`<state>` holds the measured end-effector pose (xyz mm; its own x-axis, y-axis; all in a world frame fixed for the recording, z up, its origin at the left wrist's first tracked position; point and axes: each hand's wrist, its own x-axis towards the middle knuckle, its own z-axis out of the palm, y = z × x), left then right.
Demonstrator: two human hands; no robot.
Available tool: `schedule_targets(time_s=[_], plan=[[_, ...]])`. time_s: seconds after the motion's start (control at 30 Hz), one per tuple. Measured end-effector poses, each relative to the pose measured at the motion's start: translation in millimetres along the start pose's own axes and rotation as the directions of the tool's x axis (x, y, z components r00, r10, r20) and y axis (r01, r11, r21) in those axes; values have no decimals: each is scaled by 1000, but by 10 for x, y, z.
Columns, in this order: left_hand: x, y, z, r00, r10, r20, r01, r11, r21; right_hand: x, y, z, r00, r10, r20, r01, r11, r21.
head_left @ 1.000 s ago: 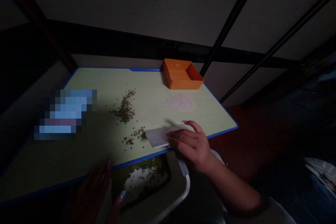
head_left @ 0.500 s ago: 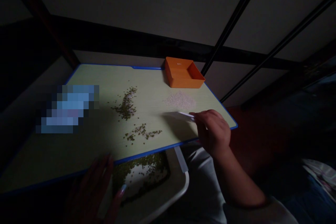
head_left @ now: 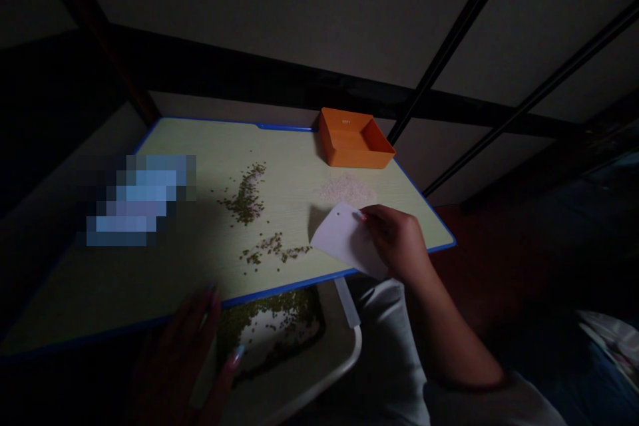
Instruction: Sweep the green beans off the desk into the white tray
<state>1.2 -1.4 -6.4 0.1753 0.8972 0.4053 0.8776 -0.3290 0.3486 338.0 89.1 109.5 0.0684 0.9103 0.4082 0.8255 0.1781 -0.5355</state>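
My right hand (head_left: 399, 239) grips a white flat scraper card (head_left: 345, 239), tilted up just above the near right part of the pale green table (head_left: 200, 259). Scattered green beans (head_left: 272, 249) lie just left of the card, and a longer trail of green beans (head_left: 247, 193) lies farther back. A small pile of white rice (head_left: 345, 188) sits behind the card. My left hand (head_left: 192, 353) is in shadow below the table's front edge, holding a white tray (head_left: 299, 373) with green beans in it under that edge.
An orange open box (head_left: 355, 140) stands at the table's far right corner. A blurred blue patch (head_left: 140, 200) lies on the table's left. The table has a blue rim (head_left: 279, 289). Dark frame bars run behind and to the right.
My right hand lifted the card off the front edge, swung it right, and now holds it tilted facing me. A small group of beans stays spread by the front edge.
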Motion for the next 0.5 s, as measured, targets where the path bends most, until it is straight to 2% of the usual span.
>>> schedule_targets(time_s=[0.33, 0.5], plan=[[-5, 20, -11, 1000, -2, -4, 2, 1000, 23, -89, -77, -59, 995, -39, 89, 32, 996, 83], [0, 37, -29, 1000, -4, -7, 4, 1000, 3, -94, -71, -95, 999, -29, 42, 24, 994, 104]])
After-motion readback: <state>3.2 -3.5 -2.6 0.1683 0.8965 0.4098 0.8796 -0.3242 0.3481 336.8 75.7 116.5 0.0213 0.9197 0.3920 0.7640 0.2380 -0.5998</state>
